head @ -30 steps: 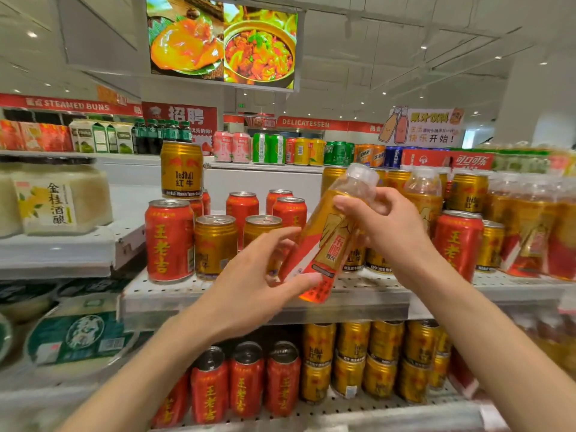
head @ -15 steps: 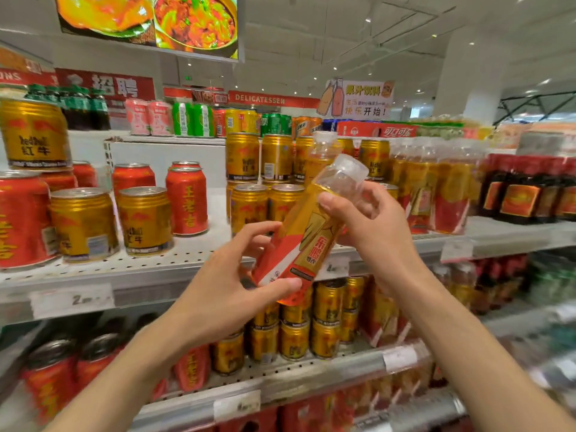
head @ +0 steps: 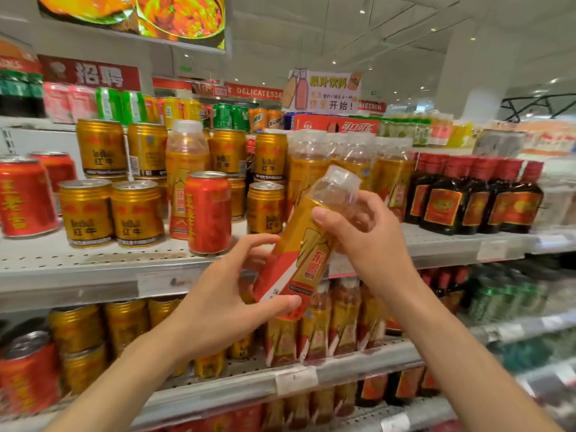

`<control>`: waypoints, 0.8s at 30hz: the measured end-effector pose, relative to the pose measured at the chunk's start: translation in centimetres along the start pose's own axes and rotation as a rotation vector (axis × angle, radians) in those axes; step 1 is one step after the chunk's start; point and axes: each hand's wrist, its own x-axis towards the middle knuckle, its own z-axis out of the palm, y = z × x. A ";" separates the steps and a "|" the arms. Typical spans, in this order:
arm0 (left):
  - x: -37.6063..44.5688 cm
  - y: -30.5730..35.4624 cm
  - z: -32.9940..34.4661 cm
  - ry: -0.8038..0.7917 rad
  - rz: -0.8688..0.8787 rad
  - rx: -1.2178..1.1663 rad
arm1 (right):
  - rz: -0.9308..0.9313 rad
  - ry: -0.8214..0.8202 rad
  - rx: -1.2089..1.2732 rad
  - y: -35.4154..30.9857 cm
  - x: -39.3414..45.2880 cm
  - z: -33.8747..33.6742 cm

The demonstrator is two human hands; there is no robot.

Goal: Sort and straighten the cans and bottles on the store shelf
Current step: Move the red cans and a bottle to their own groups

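I hold a tilted orange-and-red drink bottle [head: 307, 244] with a clear cap in front of the shelf [head: 93, 263]. My left hand [head: 230, 294] cups its base, thumb under the bottom edge. My right hand [head: 371, 241] grips its neck just under the cap. A red can [head: 209, 213] stands at the shelf front among gold cans [head: 137, 213]. Another bottle of the same kind [head: 186, 163] stands behind that red can. A row of like bottles [head: 343, 163] fills the shelf behind my right hand.
Dark bottles with red labels [head: 473, 198] stand at the right of the same shelf. More red cans [head: 18, 198] are at the far left. The lower shelf [head: 343, 372] holds gold cans and orange bottles. Mixed cans line the top shelf [head: 174, 110].
My view has swung right along the shelf, and the cans have slid left in frame. Both hands keep hold of the tilted bottle in much the same pose.
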 end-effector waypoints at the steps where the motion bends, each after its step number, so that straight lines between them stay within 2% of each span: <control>1: 0.4 0.2 0.7 -0.007 0.003 0.001 | -0.004 -0.001 -0.009 0.2 0.2 -0.7; 8: 3.6 1.9 3.4 -0.039 0.058 -0.001 | -0.045 0.086 -0.074 0.0 1.6 -4.2; 16: 7.6 3.2 7.4 -0.063 0.161 0.009 | -0.053 0.190 -0.272 -0.3 3.7 -9.2; 24: 11.9 5.6 12.1 -0.027 0.182 0.133 | -0.072 0.157 -0.317 0.2 7.2 -14.7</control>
